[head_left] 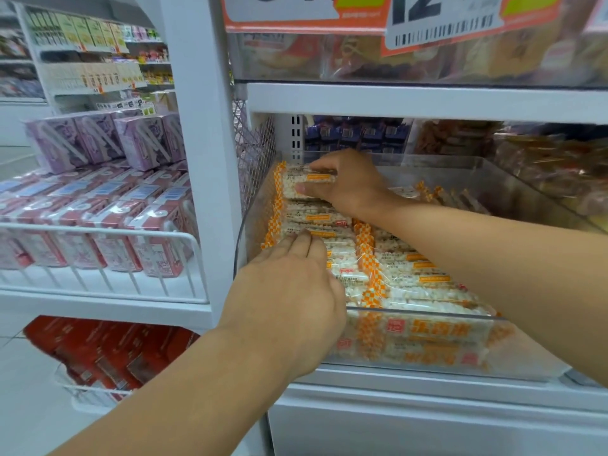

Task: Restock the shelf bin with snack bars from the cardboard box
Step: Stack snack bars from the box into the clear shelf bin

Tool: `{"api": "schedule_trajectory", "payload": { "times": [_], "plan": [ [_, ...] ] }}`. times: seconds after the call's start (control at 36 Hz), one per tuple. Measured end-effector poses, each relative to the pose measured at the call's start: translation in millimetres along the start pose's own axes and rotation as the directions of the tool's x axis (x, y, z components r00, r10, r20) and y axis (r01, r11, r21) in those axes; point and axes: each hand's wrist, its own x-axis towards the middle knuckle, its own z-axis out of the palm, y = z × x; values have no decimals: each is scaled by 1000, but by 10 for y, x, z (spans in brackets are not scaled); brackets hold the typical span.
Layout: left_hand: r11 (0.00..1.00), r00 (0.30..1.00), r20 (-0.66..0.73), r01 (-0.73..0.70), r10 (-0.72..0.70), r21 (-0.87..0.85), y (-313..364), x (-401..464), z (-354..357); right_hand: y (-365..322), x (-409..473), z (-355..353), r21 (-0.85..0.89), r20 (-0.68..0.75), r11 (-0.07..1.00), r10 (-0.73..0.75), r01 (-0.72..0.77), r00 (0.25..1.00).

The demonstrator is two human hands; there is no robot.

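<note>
A clear plastic shelf bin holds rows of white puffed-rice snack bars in clear wrappers with orange checkered ends. My right hand reaches into the bin's back left corner and grips a small stack of snack bars between fingers and thumb. My left hand lies over the bin's front left part, its straight fingers pressing on the bars there. The cardboard box is out of view.
A white upright post stands left of the bin, with a pink wire grid at the bin's left side. Purple and pink drink cartons fill the left shelf. Other snack bins sit right and above, under orange price tags.
</note>
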Motion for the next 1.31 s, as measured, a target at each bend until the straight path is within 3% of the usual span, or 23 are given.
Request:
{"api": "schedule_trajectory", "payload": {
  "times": [0.14,0.28,0.42,0.67,0.89,0.97,1.03,1.08,1.11,1.17,1.19,1.22,1.25,1.31],
  "plan": [
    [1000,1000,-8,-17,17,12,-15,12,13,5,-48,-125,-298,114,947,-89,120,989],
    [1000,1000,-3,-7,7,23,-14,18,20,-140,-61,-187,-610,257,750,-117,255,959],
    [999,995,101,29,-26,-29,-1,36,-2,-240,-51,-133,-617,343,752,-8,232,939],
    [999,968,250,33,-28,-15,-3,115,-37,-270,-76,-236,-579,360,789,23,204,933],
    [999,1000,-21,-14,13,-40,9,-34,-129,-428,-647,-553,-483,223,871,20,93,975],
    [998,985,-164,-67,62,-20,75,-198,-183,-487,-1274,-671,-330,-48,936,-145,121,988],
    [990,957,-260,-139,128,-24,135,-346,-154,-535,-1824,-678,-197,-321,962,-244,188,915],
    [975,920,-339,-220,198,-27,204,-513,-91,-558,-2392,-578,-85,-500,977,-213,197,840],
    [966,913,-334,-257,234,-28,234,-616,-23,-508,-2652,-473,-22,-522,987,-147,159,840],
    [959,957,-102,-278,272,-58,283,-904,167,-325,-3129,-168,76,-427,997,38,-5,903],
    [966,958,127,-254,258,-49,286,-1069,297,-191,-3334,6,84,-285,989,142,-123,948],
    [973,910,349,-231,224,-23,307,-1263,423,-67,-3538,179,43,-70,968,248,-245,966],
    [983,830,537,-183,151,7,328,-1481,600,48,-3751,357,-50,176,939,345,-341,922],
    [999,623,782,-21,-14,34,389,-1987,986,238,-4204,628,-261,519,862,505,-435,689]
  ]
}}
